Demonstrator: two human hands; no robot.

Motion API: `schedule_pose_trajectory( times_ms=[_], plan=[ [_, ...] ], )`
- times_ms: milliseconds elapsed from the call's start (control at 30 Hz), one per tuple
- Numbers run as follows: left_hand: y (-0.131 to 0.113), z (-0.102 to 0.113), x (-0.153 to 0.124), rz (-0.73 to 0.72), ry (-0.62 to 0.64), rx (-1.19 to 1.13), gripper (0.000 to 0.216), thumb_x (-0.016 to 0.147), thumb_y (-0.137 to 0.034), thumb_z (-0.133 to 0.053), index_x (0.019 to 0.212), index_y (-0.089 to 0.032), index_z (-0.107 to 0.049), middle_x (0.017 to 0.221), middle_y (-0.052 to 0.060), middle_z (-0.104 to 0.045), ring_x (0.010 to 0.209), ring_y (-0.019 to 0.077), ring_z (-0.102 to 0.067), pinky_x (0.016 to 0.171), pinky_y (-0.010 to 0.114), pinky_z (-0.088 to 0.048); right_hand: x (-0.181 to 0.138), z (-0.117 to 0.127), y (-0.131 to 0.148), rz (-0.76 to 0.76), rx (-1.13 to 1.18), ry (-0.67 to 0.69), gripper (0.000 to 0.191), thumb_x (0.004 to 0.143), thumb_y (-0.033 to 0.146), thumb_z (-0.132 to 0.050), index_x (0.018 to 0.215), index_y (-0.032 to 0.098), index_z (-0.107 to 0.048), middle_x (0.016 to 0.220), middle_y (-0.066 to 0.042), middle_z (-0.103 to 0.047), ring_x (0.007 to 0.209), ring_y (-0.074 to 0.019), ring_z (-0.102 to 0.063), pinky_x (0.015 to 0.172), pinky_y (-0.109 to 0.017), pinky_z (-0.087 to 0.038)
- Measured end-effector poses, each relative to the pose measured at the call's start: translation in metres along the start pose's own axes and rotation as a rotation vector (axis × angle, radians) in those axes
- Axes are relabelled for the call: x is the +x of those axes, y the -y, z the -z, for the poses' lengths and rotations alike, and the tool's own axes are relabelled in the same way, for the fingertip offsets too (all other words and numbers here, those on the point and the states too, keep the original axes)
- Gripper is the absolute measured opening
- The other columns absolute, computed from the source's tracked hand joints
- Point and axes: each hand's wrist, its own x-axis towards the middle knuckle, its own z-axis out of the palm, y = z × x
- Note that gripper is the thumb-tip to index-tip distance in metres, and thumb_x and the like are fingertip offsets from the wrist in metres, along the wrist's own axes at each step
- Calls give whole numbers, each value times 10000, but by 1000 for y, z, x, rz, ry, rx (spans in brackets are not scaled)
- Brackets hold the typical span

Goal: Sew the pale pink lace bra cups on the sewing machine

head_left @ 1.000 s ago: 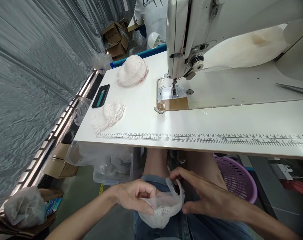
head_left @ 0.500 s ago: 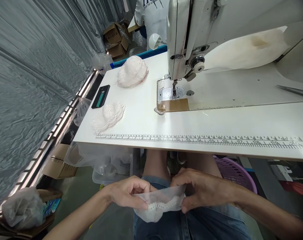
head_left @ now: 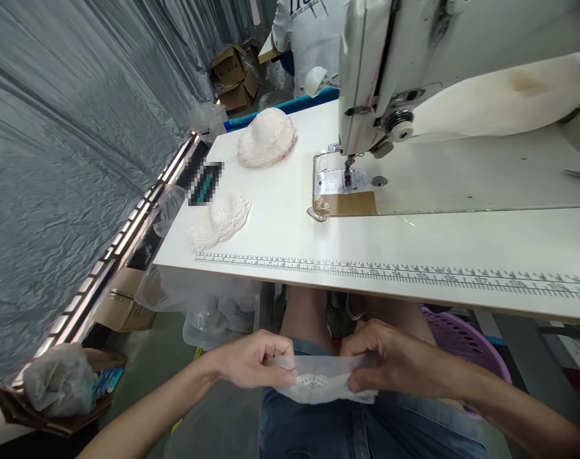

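A sheer white fabric piece with a lace edge (head_left: pixel 319 382) is stretched between my two hands, above my lap and below the table's front edge. My left hand (head_left: pixel 259 362) pinches its left end between thumb and fingers. At its right end, my right hand (head_left: pixel 383 360) grips it with the thumb on top. A scalloped lace piece (head_left: pixel 222 220) lies flat on the table's left part. Behind that rests a rounded pale pink fabric pile (head_left: pixel 267 138).
On the white table (head_left: pixel 280 210) stands a sewing machine (head_left: pixel 371 83), with a printed ruler strip (head_left: pixel 390 274) along the front edge. A blurred phone (head_left: pixel 204 183) lies at left. Below are a plastic bin (head_left: pixel 223 325) and a purple basket (head_left: pixel 471 344). A person (head_left: pixel 313 44) is beyond the table.
My left hand has shifted its hold, and the fabric is now drawn straighter and flatter between both hands. The whole view has swung slightly, so the table appears further right.
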Motion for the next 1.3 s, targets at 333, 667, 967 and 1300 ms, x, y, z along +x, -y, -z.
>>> schedule_pose_trajectory(
  times_ms=[333, 667, 967, 1300],
  plan=[
    [-2, -7, 3, 26, -19, 125, 301, 792, -406, -636, 863, -114, -632, 553, -34, -500, 480, 46, -362, 446, 154, -278, 12, -15, -3, 48, 0, 74, 231, 775, 363, -655, 728, 137, -665, 614, 30, -530, 561, -95, -464, 488, -199, -292],
    [-2, -7, 5, 42, -21, 158, 332, 782, -428, -637, 912, -124, -658, 602, -18, -543, 512, 55, -402, 469, 144, -308, 20, -20, 1, 62, 5, 85, 300, 797, 409, -628, 676, 135, -618, 618, 42, -444, 557, -80, -411, 482, -190, -277],
    [4, -6, 4, 105, -171, 84, 326, 729, -425, -686, 719, -105, -628, 501, -64, -387, 468, 38, -286, 429, 178, -205, 16, -24, 1, 98, -261, -243, 244, 898, 344, -461, 883, 169, -630, 874, -68, -614, 825, -208, -573, 731, -315, -454],
    [9, -21, 42, 173, -592, -671, 553, 493, -555, -778, 749, -131, -532, 662, -21, -531, 580, 73, -516, 639, 247, -474, 43, -84, -12, 375, -1050, -855, 254, 912, 230, -377, 1030, 148, -587, 955, -134, -639, 848, -263, -607, 688, -361, -509]
  ],
)
